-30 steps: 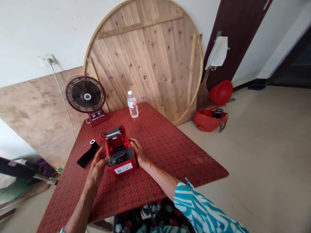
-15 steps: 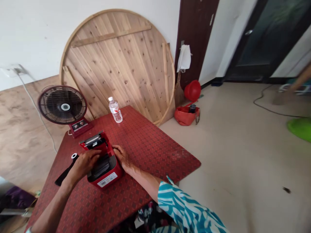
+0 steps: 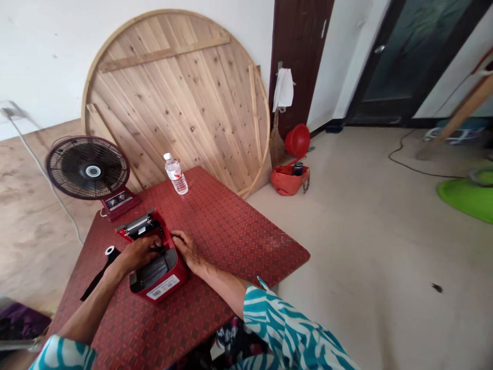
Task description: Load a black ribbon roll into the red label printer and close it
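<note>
A red label printer [image 3: 179, 270] stands on the patterned red table with its lid [image 3: 140, 226] raised at the back. My left hand [image 3: 144, 253] reaches into the open compartment from the left, fingers bent downward. Its fingertips are hidden inside, so what they pinch does not show. Against the printer's right wall lies my right hand [image 3: 188, 252], its fingers curled at the upper edge, gripping that side. A dark grey sheet-like part [image 3: 156, 272] shows in the compartment's front half. Left of the printer, partly behind my left forearm, is a roll of black ribbon [image 3: 110, 252] with a white core.
Behind the printer a fan [image 3: 92, 171] and a water bottle [image 3: 176, 174] stand on the table [image 3: 246, 231]. A large round wooden board [image 3: 185, 97] leans on the wall. An orange bag [image 3: 285, 181] and a red basin [image 3: 298, 140] are on the floor.
The view has shifted slightly right. My left hand has moved a little deeper toward the back of the compartment, uncovering more of its front. My right hand stays on the printer's side.
</note>
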Action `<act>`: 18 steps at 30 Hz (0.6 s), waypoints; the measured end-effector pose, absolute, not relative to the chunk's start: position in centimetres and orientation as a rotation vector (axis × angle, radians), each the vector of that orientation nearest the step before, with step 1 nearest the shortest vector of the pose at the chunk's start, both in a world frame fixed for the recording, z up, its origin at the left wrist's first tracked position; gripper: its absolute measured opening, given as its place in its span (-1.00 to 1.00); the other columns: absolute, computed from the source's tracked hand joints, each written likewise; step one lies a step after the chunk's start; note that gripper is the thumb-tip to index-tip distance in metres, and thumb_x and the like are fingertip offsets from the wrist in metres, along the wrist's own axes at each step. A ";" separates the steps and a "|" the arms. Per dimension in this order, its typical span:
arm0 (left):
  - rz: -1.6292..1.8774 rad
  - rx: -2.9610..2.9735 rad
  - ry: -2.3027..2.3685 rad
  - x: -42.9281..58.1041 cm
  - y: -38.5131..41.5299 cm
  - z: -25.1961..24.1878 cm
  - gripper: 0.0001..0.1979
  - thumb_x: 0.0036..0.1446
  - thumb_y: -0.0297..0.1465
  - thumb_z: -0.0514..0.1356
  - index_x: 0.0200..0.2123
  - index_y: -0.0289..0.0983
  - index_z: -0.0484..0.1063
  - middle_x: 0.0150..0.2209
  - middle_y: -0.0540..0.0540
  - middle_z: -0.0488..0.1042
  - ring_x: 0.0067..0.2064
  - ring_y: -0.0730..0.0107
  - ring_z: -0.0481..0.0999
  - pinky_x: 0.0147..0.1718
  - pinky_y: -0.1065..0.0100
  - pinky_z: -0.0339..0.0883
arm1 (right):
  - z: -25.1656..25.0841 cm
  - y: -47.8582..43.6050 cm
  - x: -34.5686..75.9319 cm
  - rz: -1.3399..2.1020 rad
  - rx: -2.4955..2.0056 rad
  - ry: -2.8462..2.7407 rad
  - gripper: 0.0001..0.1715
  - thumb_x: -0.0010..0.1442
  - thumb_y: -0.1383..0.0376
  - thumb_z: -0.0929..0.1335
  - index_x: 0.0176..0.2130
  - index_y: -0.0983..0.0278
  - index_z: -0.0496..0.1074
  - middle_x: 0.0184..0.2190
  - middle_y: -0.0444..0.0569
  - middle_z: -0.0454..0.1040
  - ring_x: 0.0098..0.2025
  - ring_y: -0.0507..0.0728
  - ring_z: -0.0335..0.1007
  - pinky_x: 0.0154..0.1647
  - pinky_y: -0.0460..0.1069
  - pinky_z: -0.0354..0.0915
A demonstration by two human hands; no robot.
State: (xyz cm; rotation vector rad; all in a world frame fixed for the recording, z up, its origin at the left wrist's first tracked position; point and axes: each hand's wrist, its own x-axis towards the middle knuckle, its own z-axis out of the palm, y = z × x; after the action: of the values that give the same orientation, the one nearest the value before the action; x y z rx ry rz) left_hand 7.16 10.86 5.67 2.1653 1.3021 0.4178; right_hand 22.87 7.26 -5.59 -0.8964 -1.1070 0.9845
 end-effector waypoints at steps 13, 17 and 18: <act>0.955 1.823 1.358 0.7 5.2 12.1 -0.39 -0.29 -0.31 0.43 -0.04 -0.20 0.54 -0.32 -0.08 0.61 -0.33 0.20 0.55 -0.33 0.31 0.43 | -7.2 7.5 23.0 1.125 -0.851 -1.040 -0.64 0.19 0.05 0.31 -0.08 0.12 0.49 -0.10 -0.09 0.54 0.02 0.19 0.39 0.05 0.09 0.27; 1.178 1.645 1.467 -3.1 7.3 11.6 -0.44 -0.32 -0.23 0.43 -0.16 -0.26 0.52 -0.35 -0.10 0.58 -0.30 0.22 0.53 -0.29 0.31 0.41 | -7.1 7.3 23.2 1.129 -0.859 -1.040 -0.62 0.19 0.05 0.30 -0.06 0.13 0.48 -0.07 -0.08 0.53 0.02 0.21 0.38 0.06 0.11 0.26; 1.203 1.634 1.504 -3.6 8.3 10.9 -0.47 -0.33 -0.22 0.41 -0.21 -0.27 0.50 -0.37 -0.08 0.57 -0.33 0.24 0.52 -0.31 0.31 0.40 | -7.1 7.3 23.2 1.130 -0.863 -1.040 -0.62 0.18 0.05 0.30 -0.07 0.13 0.48 -0.06 -0.07 0.53 0.02 0.21 0.38 0.07 0.11 0.26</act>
State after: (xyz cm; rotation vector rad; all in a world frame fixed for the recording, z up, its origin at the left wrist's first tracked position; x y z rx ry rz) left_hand -3.59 8.30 10.93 1.6342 1.5044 1.2034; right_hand 23.23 7.30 -7.06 -0.8628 -1.0398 1.1301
